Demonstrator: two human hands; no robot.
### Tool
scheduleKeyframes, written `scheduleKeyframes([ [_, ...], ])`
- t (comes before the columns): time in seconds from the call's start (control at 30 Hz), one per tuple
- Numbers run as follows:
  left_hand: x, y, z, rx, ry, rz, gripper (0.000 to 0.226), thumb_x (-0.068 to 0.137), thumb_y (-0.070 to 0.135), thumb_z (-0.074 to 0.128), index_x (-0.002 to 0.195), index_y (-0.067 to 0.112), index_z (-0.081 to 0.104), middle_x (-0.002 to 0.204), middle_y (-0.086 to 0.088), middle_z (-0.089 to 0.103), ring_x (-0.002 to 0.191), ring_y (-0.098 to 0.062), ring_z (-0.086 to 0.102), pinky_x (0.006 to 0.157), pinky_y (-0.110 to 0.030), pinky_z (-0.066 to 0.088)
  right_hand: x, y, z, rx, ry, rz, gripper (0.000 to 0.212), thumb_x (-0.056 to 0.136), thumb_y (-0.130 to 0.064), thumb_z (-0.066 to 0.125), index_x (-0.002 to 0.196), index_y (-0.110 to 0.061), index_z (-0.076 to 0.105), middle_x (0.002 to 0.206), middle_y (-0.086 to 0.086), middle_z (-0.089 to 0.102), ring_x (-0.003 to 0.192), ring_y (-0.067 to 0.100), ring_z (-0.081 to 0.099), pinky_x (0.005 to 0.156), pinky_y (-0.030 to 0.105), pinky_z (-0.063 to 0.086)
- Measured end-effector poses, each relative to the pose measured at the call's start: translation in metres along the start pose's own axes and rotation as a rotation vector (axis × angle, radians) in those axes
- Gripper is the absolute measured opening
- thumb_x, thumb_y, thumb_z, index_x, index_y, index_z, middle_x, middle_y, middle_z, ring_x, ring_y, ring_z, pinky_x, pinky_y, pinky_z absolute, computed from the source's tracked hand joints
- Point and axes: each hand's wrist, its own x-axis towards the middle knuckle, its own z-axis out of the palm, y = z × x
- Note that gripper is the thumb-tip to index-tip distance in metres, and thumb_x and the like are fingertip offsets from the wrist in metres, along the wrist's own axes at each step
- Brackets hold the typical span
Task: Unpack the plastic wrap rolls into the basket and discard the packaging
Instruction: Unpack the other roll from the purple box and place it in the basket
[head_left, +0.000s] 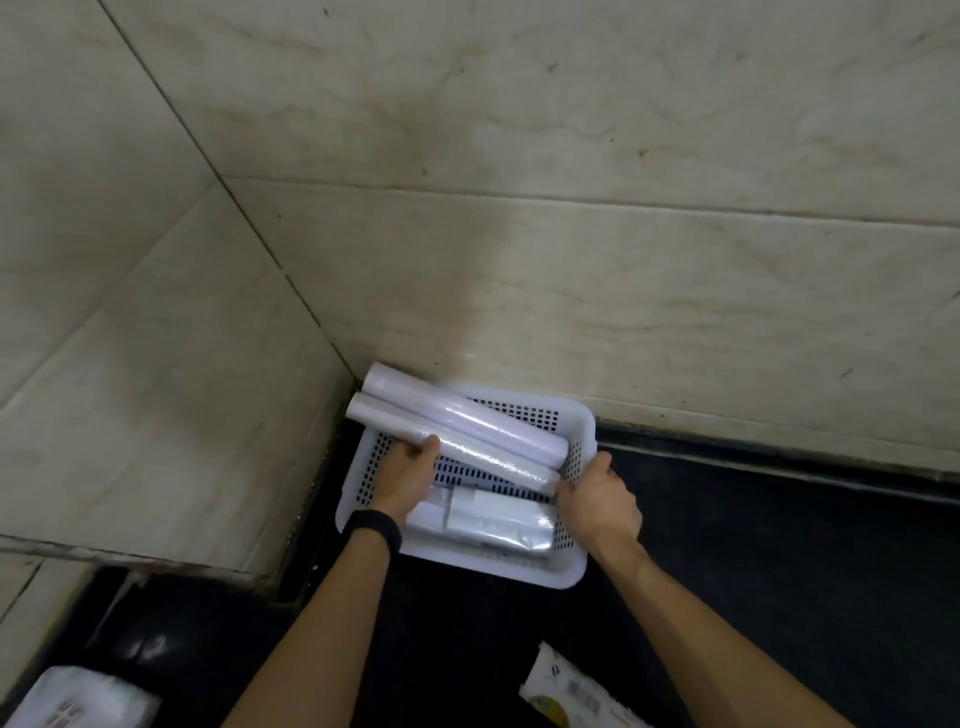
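Against the corner where the two marble-tiled walls (571, 260) meet, at about 12 o'clock from me, the white perforated basket (566, 571) sits on the dark counter (779, 545). Two plastic wrap rolls lie across it side by side and touching, slanting from 10 o'clock down to 4 o'clock. Their 10 o'clock ends stick out over the basket's rim towards the corner.

The far roll (467, 415) rests free; neither of my hands is on it. The near roll (488, 457) is the one I have hold of. My left hand (408, 475) grasps it from the 9 o'clock side, fingers wrapped round it part-way along, over the basket's left wall. My right hand (600, 501) is closed over the same roll's 4 o'clock end, just inside the basket's right wall, thumb up beside the rim; the fingers themselves are hidden behind the hand. A black wristband (375, 527) sits on my left wrist.

Under the rolls, at the basket's 6 o'clock side, lie a few flat wrapped packs (498, 519) in shiny film, between my two wrists.

Nearer to me on the counter, at 5 o'clock, a piece of printed packaging (566, 691) lies by my right forearm, well apart from the basket. At 7 o'clock, in the bottom corner, a white bag (78, 701) is partly cut off by the frame's edge.
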Motion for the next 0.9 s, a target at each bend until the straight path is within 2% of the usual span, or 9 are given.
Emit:
scheduleKeyframes([
  [0.1, -0.004, -0.009, -0.014, 0.491, -0.053, 0.159, 0.034, 0.097, 0.034, 0.047, 0.072, 0.014, 0.058, 0.076, -0.008, 0.061, 0.069, -0.02, 0.053, 0.062, -0.031, 0.034, -0.005, 0.008, -0.006, -0.128, 0.126, -0.156, 0.075, 0.091, -0.055, 0.055, 0.145, -0.008, 0.031, 0.147, 0.018, 0.038, 0.125, 0.038, 0.048, 0.09, 0.049, 0.05],
  [0.17, -0.002, -0.015, -0.02, 0.699, -0.1, 0.231, 0.02, 0.095, 0.021, 0.049, 0.098, 0.014, 0.068, 0.1, -0.008, 0.069, 0.088, -0.023, 0.061, 0.072, -0.032, 0.044, -0.009, 0.015, -0.008, -0.257, 0.294, -0.391, 0.064, 0.088, -0.047, 0.06, 0.138, -0.008, 0.047, 0.138, 0.018, 0.048, 0.119, 0.037, 0.049, 0.092, 0.049, 0.049],
  [0.23, 0.0, -0.017, -0.021, 0.869, -0.224, 0.274, 0.035, 0.091, 0.012, 0.051, 0.123, 0.017, 0.062, 0.119, -0.006, 0.065, 0.103, -0.025, 0.061, 0.08, -0.029, 0.047, -0.015, 0.018, -0.006, -0.358, 0.36, -0.624, 0.036, 0.087, -0.037, 0.06, 0.115, -0.014, 0.066, 0.116, 0.008, 0.065, 0.108, 0.031, 0.055, 0.093, 0.043, 0.046],
  [0.3, 0.002, -0.019, -0.017, 0.982, -0.319, 0.295, 0.054, 0.084, 0.006, 0.053, 0.136, 0.022, 0.053, 0.131, -0.006, 0.058, 0.112, -0.026, 0.057, 0.09, -0.034, 0.05, -0.024, 0.011, -0.002, -0.464, 0.26, -0.733, 0.024, 0.086, -0.031, 0.055, 0.1, -0.021, 0.071, 0.102, -0.001, 0.072, 0.101, 0.025, 0.058, 0.094, 0.038, 0.04],
  [0.37, 0.004, -0.021, -0.011, 1.078, -0.35, 0.302, 0.065, 0.082, 0.006, 0.053, 0.143, 0.026, 0.045, 0.142, -0.003, 0.05, 0.123, -0.027, 0.051, 0.1, -0.039, 0.047, -0.031, -0.001, 0.004, -0.539, 0.08, -0.694, 0.03, 0.089, -0.027, 0.051, 0.115, -0.021, 0.066, 0.113, -0.001, 0.07, 0.11, 0.026, 0.056, 0.1, 0.039, 0.032],
  [0.43, 0.006, -0.024, -0.007, 1.173, -0.334, 0.321, 0.059, 0.087, 0.011, 0.054, 0.143, 0.028, 0.045, 0.145, -0.002, 0.047, 0.126, -0.026, 0.049, 0.104, -0.04, 0.043, -0.031, -0.011, 0.009, -0.597, -0.058, -0.62, 0.047, 0.091, -0.024, 0.049, 0.138, -0.019, 0.049, 0.131, 0.003, 0.061, 0.122, 0.028, 0.05, 0.108, 0.041, 0.024],
  [0.5, 0.006, -0.026, -0.006, 1.232, -0.292, 0.351, 0.048, 0.092, 0.016, 0.056, 0.138, 0.027, 0.049, 0.141, -0.002, 0.049, 0.122, -0.026, 0.052, 0.102, -0.039, 0.043, -0.03, -0.018, 0.013, -0.658, -0.111, -0.587, 0.055, 0.091, -0.025, 0.051, 0.144, -0.018, 0.04, 0.139, 0.005, 0.055, 0.125, 0.028, 0.049, 0.11, 0.044, 0.021],
  [0.77, 0.009, -0.026, -0.009, 1.417, -0.274, 0.336, 0.026, 0.09, 0.024, 0.056, 0.115, 0.021, 0.064, 0.12, -0.005, 0.057, 0.111, -0.025, 0.053, 0.091, -0.036, 0.045, -0.018, -0.02, 0.026, -0.813, -0.159, -0.568, 0.044, 0.094, -0.042, 0.044, 0.131, -0.019, 0.053, 0.136, 0.005, 0.052, 0.123, 0.027, 0.045, 0.107, 0.044, 0.023],
  [0.9, 0.005, -0.021, -0.014, 1.397, -0.294, 0.366, 0.017, 0.092, 0.014, 0.052, 0.106, 0.018, 0.061, 0.103, -0.006, 0.063, 0.09, -0.024, 0.061, 0.07, -0.03, 0.045, -0.016, -0.021, 0.022, -0.826, -0.21, -0.602, 0.039, 0.093, -0.044, 0.044, 0.124, -0.022, 0.054, 0.128, 0.004, 0.058, 0.121, 0.026, 0.051, 0.108, 0.046, 0.021],
])
